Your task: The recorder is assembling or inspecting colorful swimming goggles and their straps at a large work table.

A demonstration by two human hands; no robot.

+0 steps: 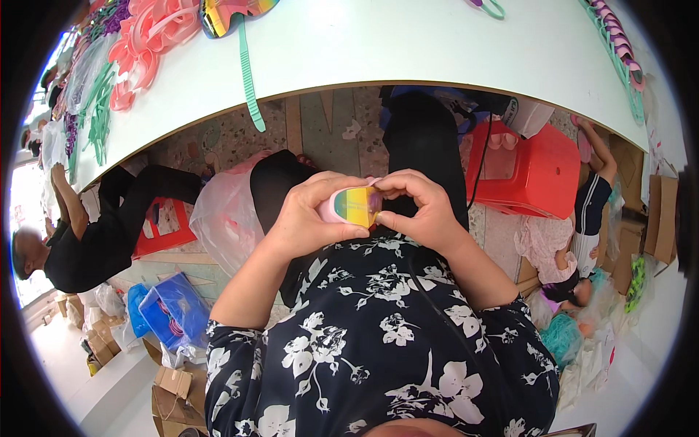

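Over my lap I hold a pair of swim goggles (pixel 354 207) with a pale pink frame and a mirrored yellow, green and violet lens. My left hand (pixel 306 211) grips one side, thumb below and fingers above. The other end is pinched between the thumb and fingers of my right hand (pixel 424 210). Fingers cover part of the frame, so its far side is hidden. On the white table ahead lies another pair of mirrored goggles (pixel 231 13), its green strap (pixel 247 73) hanging over the edge.
The curved white table (pixel 437 47) carries a heap of pink straps (pixel 149 36) at left and a row of goggles (pixel 617 44) at right. Red stools (pixel 535 171), a plastic bag (pixel 229 211) and a blue crate (pixel 173 312) stand around me. People sit at both sides.
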